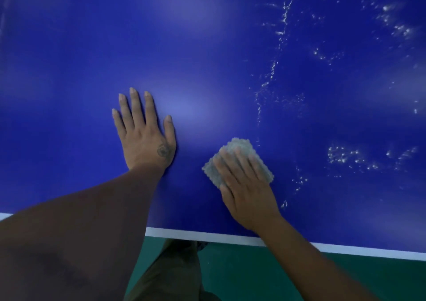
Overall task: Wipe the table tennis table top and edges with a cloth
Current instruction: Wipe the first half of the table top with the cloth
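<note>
Left forearm (80,220) reaches over table (207,47); cloth (239,145) lies under flat right hand (246,192).

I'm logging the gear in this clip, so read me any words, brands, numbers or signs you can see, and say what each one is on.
No readable text: none on the blue table top, its white edge line or the cloth.
The round dark mark on the back of the left hand: too blurred to tell whether it holds any letters.
</note>
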Available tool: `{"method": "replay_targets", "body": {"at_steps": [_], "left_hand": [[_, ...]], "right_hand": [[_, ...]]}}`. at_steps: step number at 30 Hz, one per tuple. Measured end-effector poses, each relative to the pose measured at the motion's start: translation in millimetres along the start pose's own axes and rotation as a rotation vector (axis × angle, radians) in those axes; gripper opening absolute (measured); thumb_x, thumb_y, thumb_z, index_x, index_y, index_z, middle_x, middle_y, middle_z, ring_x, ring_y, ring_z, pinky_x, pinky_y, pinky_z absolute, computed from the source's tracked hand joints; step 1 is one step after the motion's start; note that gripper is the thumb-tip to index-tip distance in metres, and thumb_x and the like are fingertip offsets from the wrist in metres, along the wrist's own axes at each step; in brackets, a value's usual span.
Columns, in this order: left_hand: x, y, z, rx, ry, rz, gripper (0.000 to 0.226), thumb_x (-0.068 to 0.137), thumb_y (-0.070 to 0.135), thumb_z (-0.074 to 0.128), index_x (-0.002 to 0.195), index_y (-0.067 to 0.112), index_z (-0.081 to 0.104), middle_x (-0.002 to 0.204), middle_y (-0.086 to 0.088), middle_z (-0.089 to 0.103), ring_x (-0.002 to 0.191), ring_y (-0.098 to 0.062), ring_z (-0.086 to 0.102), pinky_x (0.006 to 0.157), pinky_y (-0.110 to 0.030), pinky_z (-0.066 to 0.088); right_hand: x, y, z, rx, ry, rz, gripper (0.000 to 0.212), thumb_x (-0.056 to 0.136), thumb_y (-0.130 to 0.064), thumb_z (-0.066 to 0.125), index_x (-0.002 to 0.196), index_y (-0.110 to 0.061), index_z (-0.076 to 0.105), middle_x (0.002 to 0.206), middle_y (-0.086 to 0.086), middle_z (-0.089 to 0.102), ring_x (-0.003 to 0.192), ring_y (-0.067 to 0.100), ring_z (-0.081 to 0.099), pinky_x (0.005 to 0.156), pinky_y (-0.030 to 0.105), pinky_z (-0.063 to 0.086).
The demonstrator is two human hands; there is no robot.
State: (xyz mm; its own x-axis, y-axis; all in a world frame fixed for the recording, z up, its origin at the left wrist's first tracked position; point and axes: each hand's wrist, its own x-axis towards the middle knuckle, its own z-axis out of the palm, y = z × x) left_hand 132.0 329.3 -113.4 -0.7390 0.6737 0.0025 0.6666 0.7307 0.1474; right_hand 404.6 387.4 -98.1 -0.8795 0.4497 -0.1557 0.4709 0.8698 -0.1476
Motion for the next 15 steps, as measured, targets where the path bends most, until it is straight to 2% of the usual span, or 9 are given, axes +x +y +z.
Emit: {"method": "replay_targets", "body": {"at_steps": [2,4,6,7,9,12,15], "left_hand": [[0.4,-0.7,1.7,0.008,0.015,0.000,0.073,0.112,0.054,0.025,0.172,0.012,0.019,0.180,-0.012,0.008,0.167,-0.036,0.001,0.134,-0.056,0.001],[0.2,-2.2,3.1,0.009,0.030,0.004,0.073,0.112,0.053,0.026,0.171,0.011,0.019,0.180,-0.013,0.009,0.167,-0.036,0.003,0.134,-0.057,0.002],[0.2,-2.0,3.1,0.009,0.028,0.007,0.073,0.112,0.053,0.027,0.171,0.012,0.019,0.180,-0.013,0.009,0.167,-0.036,0.003,0.134,-0.057,0.003],[0.4,-1.5,2.5,0.006,0.025,0.007,0.073,0.112,0.053,0.027,0.171,0.011,0.019,0.180,-0.013,0.009,0.167,-0.036,0.003,0.134,-0.058,0.004],[0.7,-0.6,1.1,-0.002,0.025,0.003,0.073,0.112,0.053,0.027,0.171,0.011,0.019,0.180,-0.013,0.009,0.167,-0.037,0.003,0.134,-0.059,0.005],[0.8,-0.8,0.8,-0.013,0.016,-0.003,0.074,0.112,0.053,0.026,0.172,0.011,0.018,0.180,-0.013,0.008,0.167,-0.036,0.002,0.134,-0.059,0.005],[1.9,-1.0,0.0,-0.011,0.014,-0.005,0.074,0.111,0.052,0.027,0.171,0.011,0.019,0.180,-0.013,0.009,0.167,-0.036,0.002,0.134,-0.059,0.004]], "right_hand": [[38.3,25.0,-8.2,0.006,0.059,0.059,0.063,0.115,-0.031,0.036,0.172,-0.015,0.015,0.179,0.013,0.010,0.166,0.037,0.009,0.131,0.061,0.018],[74.3,57.3,-21.5,0.052,0.121,0.241,0.060,0.116,-0.031,0.040,0.171,-0.017,0.023,0.178,0.017,0.013,0.166,0.038,0.008,0.133,0.060,0.014],[100.1,73.8,-36.6,0.101,0.109,0.444,0.059,0.116,-0.041,0.032,0.172,-0.024,0.021,0.179,0.015,0.008,0.167,0.035,0.002,0.134,0.056,0.010],[107.8,71.8,-40.6,0.085,0.092,0.481,0.059,0.116,-0.045,0.026,0.172,-0.028,0.018,0.180,0.014,0.006,0.167,0.034,-0.001,0.135,0.054,0.009],[114.9,52.4,-40.9,-0.002,0.064,0.396,0.059,0.116,-0.048,0.019,0.172,-0.032,0.014,0.180,0.011,0.005,0.167,0.034,-0.003,0.134,0.054,0.009],[120.1,22.0,-29.1,-0.033,0.052,0.214,0.059,0.117,-0.044,0.022,0.173,-0.026,0.014,0.180,0.009,0.008,0.167,0.032,0.003,0.134,0.052,0.014],[132.1,34.1,-28.7,-0.018,0.082,0.208,0.059,0.116,-0.037,0.027,0.172,-0.021,0.017,0.179,0.011,0.011,0.167,0.034,0.004,0.133,0.055,0.014]]}}
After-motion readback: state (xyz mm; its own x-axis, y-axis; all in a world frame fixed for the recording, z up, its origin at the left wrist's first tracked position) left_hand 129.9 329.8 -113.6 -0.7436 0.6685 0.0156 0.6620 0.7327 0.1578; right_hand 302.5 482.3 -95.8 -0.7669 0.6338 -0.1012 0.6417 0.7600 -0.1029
